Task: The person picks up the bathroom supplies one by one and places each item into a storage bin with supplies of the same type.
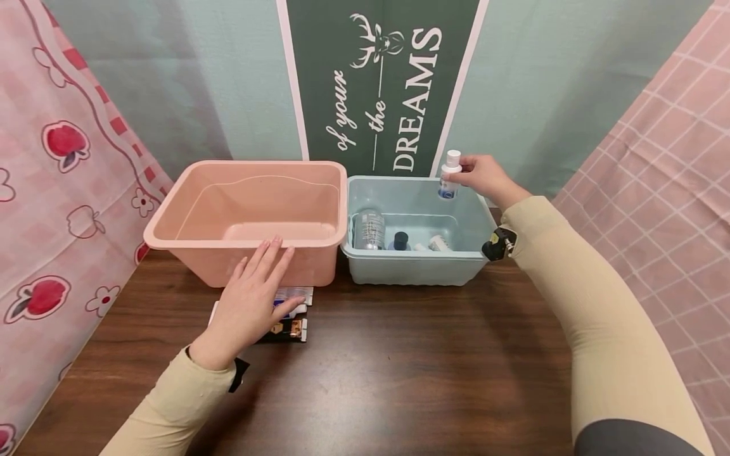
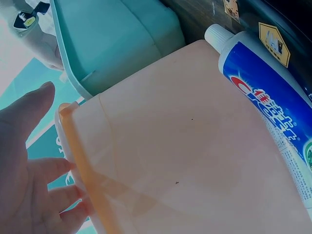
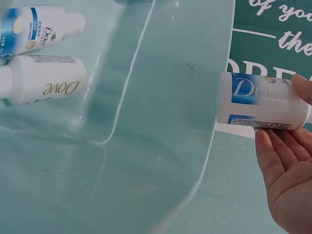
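Right of centre, our right hand [image 1: 485, 177] pinches a white bottle [image 1: 449, 170] near the far side of the blue tub [image 1: 416, 269]; left of centre, our left hand [image 1: 248, 297] touches the pink tub [image 1: 310, 266], fingers straight. A slack pinch could drop it onto the bottles [image 1: 371, 231] inside.

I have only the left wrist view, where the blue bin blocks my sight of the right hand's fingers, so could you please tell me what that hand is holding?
Observer: In the right wrist view, the right hand grips a small Dove bottle with a blue-and-white label.
Operator: Thank you; would you kindly tell me one thing that is inside the blue bin?
Observer: Certainly: the head view shows a black-capped bottle in there.
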{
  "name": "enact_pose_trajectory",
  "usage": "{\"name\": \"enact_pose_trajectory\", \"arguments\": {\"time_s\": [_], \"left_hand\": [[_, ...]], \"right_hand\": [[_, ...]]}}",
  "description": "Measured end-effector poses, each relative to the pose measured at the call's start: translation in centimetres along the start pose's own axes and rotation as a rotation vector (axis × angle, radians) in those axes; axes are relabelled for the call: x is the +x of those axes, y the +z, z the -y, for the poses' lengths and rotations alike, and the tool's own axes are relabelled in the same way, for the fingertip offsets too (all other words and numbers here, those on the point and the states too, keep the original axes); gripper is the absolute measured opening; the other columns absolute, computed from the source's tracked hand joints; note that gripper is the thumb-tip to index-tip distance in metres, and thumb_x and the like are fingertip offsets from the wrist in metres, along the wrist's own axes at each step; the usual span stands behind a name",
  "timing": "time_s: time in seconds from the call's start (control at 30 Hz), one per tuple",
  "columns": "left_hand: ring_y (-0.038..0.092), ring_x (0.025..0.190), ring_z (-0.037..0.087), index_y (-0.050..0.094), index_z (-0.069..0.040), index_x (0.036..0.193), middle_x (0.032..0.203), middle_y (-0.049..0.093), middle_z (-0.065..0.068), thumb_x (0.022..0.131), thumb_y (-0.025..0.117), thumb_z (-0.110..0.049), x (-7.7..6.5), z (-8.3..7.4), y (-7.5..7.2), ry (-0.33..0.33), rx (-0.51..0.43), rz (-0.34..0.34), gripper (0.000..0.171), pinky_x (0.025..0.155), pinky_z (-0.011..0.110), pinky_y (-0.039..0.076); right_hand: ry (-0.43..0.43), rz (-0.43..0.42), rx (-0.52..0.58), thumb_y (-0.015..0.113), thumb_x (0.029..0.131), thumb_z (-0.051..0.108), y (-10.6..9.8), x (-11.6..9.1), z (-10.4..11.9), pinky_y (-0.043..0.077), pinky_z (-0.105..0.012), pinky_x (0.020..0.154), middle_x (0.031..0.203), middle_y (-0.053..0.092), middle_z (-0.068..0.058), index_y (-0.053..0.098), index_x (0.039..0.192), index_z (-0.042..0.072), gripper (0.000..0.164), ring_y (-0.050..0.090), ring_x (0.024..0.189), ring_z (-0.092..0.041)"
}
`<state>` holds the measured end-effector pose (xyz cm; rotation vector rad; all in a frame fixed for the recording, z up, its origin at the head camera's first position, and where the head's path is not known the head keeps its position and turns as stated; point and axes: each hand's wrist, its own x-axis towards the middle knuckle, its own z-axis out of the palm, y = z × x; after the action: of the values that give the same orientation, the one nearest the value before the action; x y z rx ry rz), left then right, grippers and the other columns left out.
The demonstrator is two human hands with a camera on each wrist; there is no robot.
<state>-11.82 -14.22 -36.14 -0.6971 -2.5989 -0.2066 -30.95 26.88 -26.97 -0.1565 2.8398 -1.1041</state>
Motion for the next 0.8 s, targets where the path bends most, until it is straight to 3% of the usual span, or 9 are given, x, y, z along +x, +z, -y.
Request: {"name": "enact_pose_trajectory", "arguments": {"time_s": [0.8], "left_hand": [[0.025, 0.136, 0.032, 0.039, -0.003, 0.141, 0.148, 0.029, 0.018, 0.079, 0.065, -0.049, 0.05, -0.22, -0.12, -0.001, 0.009, 0.031, 0.081, 0.100, 0.057, 0.029]], "right_hand": [[0.011, -0.004, 0.012, 0.063, 0.089, 0.031, -0.11, 0.91, -0.66, 0.036, -0.047, 0.099, 0.128, 0.051, -0.024, 0.049, 0.131, -0.004, 0.057, 0.047, 0.112, -0.032]]}}
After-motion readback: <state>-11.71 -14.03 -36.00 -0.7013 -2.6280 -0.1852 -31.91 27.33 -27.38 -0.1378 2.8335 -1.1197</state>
